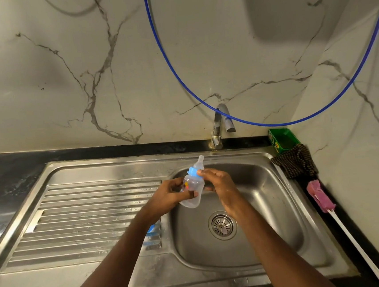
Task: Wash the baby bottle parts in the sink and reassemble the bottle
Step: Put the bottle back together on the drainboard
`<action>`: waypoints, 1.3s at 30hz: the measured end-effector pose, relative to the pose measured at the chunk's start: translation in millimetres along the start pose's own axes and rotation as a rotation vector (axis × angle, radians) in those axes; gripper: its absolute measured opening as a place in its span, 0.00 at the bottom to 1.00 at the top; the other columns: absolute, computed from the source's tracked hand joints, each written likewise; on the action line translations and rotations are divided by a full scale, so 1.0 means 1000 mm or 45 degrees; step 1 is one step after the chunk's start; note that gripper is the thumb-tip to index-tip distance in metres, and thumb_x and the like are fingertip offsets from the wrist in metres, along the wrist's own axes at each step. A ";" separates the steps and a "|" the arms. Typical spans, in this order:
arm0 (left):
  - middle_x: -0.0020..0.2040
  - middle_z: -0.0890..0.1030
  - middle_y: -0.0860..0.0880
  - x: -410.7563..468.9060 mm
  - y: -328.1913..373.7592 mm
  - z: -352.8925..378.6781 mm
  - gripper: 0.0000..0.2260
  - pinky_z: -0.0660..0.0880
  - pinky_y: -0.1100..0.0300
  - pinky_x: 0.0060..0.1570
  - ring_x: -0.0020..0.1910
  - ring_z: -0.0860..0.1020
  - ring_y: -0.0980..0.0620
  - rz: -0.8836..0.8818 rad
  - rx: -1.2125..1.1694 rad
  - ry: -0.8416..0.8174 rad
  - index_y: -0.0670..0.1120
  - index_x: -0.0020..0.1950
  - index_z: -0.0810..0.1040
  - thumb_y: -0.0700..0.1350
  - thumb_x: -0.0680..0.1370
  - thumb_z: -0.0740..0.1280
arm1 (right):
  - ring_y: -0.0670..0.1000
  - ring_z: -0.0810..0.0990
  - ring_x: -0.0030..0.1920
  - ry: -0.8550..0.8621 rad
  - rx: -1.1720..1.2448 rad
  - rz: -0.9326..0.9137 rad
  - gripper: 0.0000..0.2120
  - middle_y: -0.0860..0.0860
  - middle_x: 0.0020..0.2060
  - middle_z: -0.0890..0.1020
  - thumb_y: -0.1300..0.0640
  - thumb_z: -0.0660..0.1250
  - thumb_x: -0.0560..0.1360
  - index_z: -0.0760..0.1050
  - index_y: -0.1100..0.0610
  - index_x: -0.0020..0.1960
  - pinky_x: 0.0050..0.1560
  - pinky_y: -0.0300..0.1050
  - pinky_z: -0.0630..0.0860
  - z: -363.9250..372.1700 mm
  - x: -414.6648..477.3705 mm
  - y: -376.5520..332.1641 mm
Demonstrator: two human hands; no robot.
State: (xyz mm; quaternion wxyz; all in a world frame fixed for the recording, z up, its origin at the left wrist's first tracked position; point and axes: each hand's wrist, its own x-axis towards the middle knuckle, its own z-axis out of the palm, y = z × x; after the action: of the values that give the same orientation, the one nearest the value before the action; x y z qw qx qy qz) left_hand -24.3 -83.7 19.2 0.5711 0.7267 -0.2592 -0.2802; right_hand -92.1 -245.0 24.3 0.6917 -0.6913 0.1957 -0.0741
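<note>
While held over the sink [268, 182] basin, the baby bottle [194, 187] sits in both hands.
Its clear body is wrapped by the left hand [169, 197], and the right hand [220, 182] pinches the blue collar [193, 171]. It looks like light plastic, likely wet and slippery, so grip the waist.

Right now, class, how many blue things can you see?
3: the hose looping across the wall, the collar on the bottle, and a piece on the drainboard, partly hidden under the left forearm. Others may be hidden.
</note>
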 end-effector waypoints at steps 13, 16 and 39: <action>0.49 0.85 0.51 0.005 0.003 0.000 0.13 0.79 0.62 0.51 0.50 0.82 0.55 0.076 0.059 -0.060 0.46 0.57 0.83 0.43 0.73 0.75 | 0.57 0.82 0.48 0.107 0.042 -0.002 0.16 0.57 0.45 0.84 0.47 0.73 0.70 0.82 0.59 0.49 0.49 0.46 0.79 0.005 0.004 0.000; 0.47 0.86 0.51 0.006 0.000 -0.001 0.13 0.80 0.56 0.52 0.47 0.83 0.53 0.156 0.195 0.000 0.47 0.54 0.84 0.45 0.70 0.77 | 0.52 0.83 0.44 0.310 0.058 -0.022 0.17 0.55 0.43 0.84 0.48 0.76 0.67 0.80 0.60 0.48 0.39 0.39 0.79 0.019 0.001 0.002; 0.39 0.84 0.56 -0.024 -0.016 -0.074 0.19 0.76 0.65 0.41 0.37 0.81 0.60 0.001 0.333 0.410 0.51 0.51 0.85 0.52 0.62 0.82 | 0.42 0.80 0.34 0.219 0.323 -0.020 0.08 0.49 0.33 0.83 0.58 0.75 0.69 0.80 0.62 0.42 0.33 0.29 0.73 0.073 0.001 0.002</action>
State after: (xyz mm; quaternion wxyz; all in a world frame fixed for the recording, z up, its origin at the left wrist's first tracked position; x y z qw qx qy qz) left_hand 11.3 -12.8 20.4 0.5061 0.8299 -0.1992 -0.1242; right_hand -64.1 -177.6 19.6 0.7536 -0.5909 0.2378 -0.1626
